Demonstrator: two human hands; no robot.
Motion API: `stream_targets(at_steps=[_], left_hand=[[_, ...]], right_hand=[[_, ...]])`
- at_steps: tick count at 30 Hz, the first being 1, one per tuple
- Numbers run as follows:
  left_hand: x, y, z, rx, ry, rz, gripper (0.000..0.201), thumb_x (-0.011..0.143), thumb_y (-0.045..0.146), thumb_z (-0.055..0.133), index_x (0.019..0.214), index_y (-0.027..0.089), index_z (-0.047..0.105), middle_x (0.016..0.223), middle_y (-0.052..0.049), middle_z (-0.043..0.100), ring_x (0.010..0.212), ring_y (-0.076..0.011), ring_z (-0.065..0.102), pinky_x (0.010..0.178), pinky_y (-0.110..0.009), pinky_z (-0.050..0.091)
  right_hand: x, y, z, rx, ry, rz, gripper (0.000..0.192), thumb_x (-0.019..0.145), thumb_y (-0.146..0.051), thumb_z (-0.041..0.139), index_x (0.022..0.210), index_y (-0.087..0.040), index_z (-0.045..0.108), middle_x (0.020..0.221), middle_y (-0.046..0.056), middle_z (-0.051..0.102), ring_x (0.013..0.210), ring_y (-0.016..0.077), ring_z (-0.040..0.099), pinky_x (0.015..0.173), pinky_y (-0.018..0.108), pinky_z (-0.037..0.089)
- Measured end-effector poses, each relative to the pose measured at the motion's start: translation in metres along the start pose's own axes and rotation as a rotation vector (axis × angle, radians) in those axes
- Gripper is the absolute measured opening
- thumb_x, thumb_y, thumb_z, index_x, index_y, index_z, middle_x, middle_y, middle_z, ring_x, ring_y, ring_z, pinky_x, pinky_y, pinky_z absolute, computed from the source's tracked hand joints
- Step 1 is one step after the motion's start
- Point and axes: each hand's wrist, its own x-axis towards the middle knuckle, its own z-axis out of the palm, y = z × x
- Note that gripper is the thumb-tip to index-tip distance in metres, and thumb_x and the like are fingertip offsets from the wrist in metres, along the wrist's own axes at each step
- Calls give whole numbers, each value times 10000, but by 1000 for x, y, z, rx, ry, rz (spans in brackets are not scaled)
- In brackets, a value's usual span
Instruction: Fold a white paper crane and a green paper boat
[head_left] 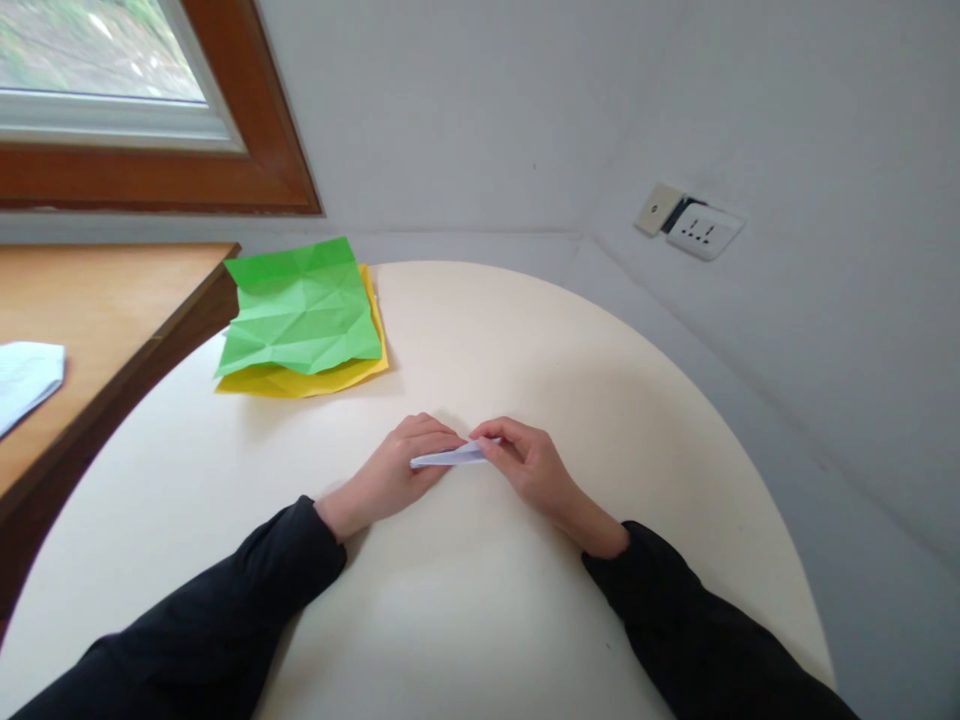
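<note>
Left hand [401,462] and right hand [525,462] both pinch a narrow, already multi-folded white paper [450,457] at frame centre; creased green sheet [304,307] lies untouched upper left.

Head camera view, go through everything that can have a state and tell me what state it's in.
Folded white paper: folded narrow, held just above the table between both hands.
Left hand: closed on the paper's left end.
Right hand: pinching the paper's right end.
Green sheet: creased, opened out, lying on the yellow sheet.
Yellow sheet: flat, mostly covered.
Round table: bears both sheets.
</note>
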Motion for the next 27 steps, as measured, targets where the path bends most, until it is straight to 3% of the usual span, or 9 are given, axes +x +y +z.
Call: stream_targets(at_steps=[6, 9, 14, 27], left_hand=[[-2, 2, 1, -96, 114, -241, 149, 823, 259, 545, 746, 151, 614, 673, -29, 619, 590, -123, 551, 552, -241, 443], [-2, 3, 2, -208, 146, -319, 143, 795, 280, 585, 753, 146, 611, 663, -10, 613, 576, -113, 550, 542, -228, 444], [-1, 3, 5, -376, 159, -346, 141, 773, 294, 619, 786, 155, 606, 751, -24, 652, 721, -150, 611, 684, -265, 495], [1, 4, 9, -629, 120, -447, 313, 695, 407, 692, 785, 169, 509, 688, 18, 556, 652, -118, 564, 605, -240, 489]], right_hand=[[-5, -1, 2, -230, 40, -294, 303, 810, -297, 607, 1105, -226, 594, 1090, 98, 612, 1059, 238, 541, 927, 432, 426], [-5, -1, 4, -305, 65, -347, 257, 824, -263, 599, 1080, -240, 612, 1035, 86, 623, 999, 226, 561, 884, 417, 451], [-4, 0, 6, -272, 127, -400, 157, 851, -176, 555, 985, -225, 621, 910, 55, 671, 865, 182, 611, 798, 342, 489], [-5, 6, 7, -107, 98, -171, 204, 815, -181, 553, 994, -178, 651, 770, 21, 667, 637, 119, 578, 614, 230, 489]])
